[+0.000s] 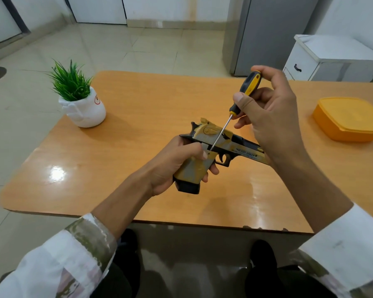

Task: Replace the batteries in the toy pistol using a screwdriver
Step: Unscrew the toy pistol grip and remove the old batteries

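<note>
A tan, grey and black toy pistol [219, 145] is held above the middle of the orange table [138, 117], barrel pointing right. My left hand [177, 162] is wrapped around its grip. My right hand [269, 112] holds a screwdriver [244, 93] by its black and yellow handle. The thin metal shaft slants down to the left, and its tip touches the pistol's side just above the grip, next to my left thumb. No batteries are in view.
A small green plant in a white pot [82, 106] stands at the table's far left. An orange lidded box [349, 119] sits at the right edge. Behind the table are a white cabinet [332, 59] and a grey fridge [267, 33]. My dark shoes show below the table's front edge.
</note>
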